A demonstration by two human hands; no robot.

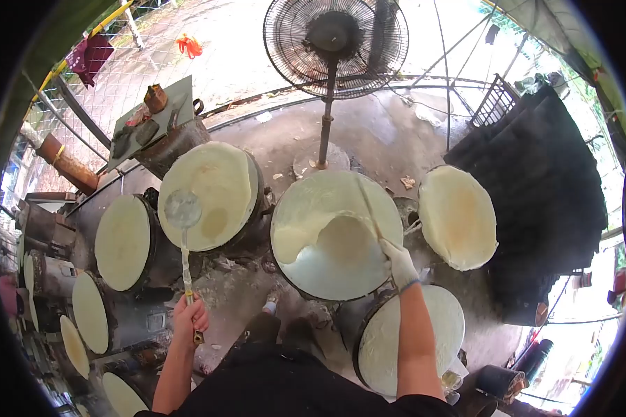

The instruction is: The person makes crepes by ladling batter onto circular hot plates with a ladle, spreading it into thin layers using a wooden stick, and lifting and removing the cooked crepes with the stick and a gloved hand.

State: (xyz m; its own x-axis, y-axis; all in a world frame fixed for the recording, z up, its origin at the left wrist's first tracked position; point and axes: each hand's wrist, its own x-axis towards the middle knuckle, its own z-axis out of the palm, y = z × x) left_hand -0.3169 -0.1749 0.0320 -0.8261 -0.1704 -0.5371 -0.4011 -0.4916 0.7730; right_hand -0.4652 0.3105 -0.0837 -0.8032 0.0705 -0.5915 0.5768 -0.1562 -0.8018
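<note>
My left hand (190,318) is closed around the handle of a long ladle (183,208). The ladle's round, batter-coated head is over the upper left griddle's pale crepe (222,174). My right hand (398,264), in a white glove, grips a thin spreading stick (368,208) that lies across the middle griddle (344,271). Pale batter (313,191) covers the upper and left parts of that round plate, while its lower middle shows as bare grey metal. My right forearm passes over another batter-covered griddle (379,340) at the lower right.
A pedestal fan (334,35) stands beyond the middle griddle. To the right, a crepe-covered griddle (459,219) sits beside a large dark cover (546,181). Several more round griddles, including one (123,243) at left, line that side. A board with objects (153,121) stands upper left.
</note>
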